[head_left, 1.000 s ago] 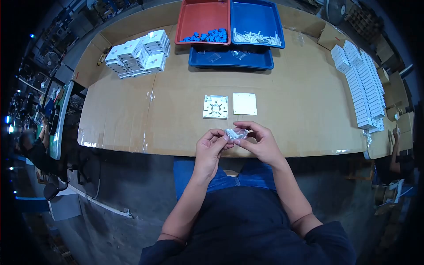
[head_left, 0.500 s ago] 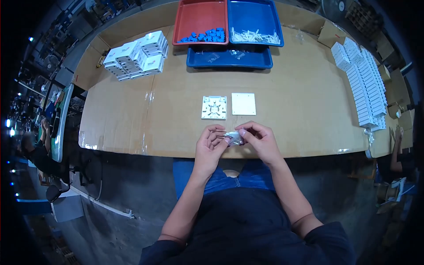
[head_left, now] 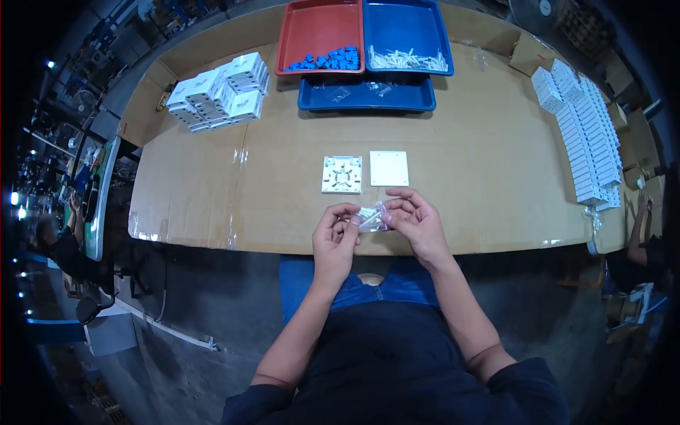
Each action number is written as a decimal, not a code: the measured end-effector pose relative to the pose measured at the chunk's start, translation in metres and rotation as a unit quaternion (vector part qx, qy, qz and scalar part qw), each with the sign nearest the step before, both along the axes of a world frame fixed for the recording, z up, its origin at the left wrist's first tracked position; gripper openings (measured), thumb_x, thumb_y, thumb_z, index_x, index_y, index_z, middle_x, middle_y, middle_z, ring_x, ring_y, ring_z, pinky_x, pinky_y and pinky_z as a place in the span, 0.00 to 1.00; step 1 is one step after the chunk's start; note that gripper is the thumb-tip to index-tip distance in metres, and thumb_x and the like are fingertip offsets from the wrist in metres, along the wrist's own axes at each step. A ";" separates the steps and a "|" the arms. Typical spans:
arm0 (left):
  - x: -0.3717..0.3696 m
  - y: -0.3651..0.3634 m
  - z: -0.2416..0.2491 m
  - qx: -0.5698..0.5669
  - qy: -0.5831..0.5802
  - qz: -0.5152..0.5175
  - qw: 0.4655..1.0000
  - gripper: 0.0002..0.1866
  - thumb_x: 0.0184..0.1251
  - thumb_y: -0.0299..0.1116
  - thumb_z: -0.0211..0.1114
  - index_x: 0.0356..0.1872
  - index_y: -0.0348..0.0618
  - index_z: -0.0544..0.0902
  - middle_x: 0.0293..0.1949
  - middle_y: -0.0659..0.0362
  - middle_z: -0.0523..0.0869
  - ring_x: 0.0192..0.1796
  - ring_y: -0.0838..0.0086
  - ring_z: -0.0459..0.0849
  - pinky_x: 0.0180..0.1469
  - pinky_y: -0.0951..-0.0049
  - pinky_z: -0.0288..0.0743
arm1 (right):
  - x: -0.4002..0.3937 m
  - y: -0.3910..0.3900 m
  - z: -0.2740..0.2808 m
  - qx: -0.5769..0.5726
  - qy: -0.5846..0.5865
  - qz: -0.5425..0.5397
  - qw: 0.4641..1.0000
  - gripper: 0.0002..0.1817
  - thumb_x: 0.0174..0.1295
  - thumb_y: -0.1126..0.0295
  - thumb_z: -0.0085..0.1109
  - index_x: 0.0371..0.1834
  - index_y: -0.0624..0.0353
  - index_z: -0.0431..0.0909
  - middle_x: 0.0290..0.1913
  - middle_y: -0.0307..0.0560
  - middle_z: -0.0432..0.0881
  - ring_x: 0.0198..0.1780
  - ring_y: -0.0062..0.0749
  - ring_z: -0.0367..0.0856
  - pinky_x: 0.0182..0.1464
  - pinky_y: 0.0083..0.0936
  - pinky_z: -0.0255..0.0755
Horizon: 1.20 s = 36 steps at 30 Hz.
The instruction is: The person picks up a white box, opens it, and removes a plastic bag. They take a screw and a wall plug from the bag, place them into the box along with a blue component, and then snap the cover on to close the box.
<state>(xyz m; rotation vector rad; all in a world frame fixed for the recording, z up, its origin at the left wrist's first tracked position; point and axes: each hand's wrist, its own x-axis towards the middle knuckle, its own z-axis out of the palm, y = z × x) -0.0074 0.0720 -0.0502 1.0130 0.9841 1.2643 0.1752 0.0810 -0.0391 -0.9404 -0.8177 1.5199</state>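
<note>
Pinching a small clear bag (head_left: 371, 216) between both hands, left hand (head_left: 336, 237) and right hand (head_left: 418, 225), at lower centre over the tabletop (head_left: 482, 163) edge. Two white plates (head_left: 342, 174) lie just above; trays (head_left: 365, 95) at top.

Small clear bag (head_left: 371, 217) contents too small to tell.

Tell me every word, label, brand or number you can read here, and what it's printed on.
None can be read.
White boxes stacked at the table's far left: small red marks on top, too blurred to read.
Row of white boxes along the right edge: no legible print.
Two white square plates, the trays, and the clear little bag held between the left hand and right hand: no visible text.
</note>
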 end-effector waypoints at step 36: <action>-0.003 0.009 -0.014 -0.029 0.069 -0.112 0.991 0.09 0.72 0.27 0.72 0.49 0.37 0.85 0.46 0.61 0.88 0.51 0.79 0.85 0.58 0.74 0.78 | 0.018 -0.001 0.005 0.014 -0.245 0.097 0.965 0.07 0.71 0.74 0.68 0.47 0.65 0.87 0.38 0.36 0.87 0.39 0.15 0.81 0.42 0.18 0.76</action>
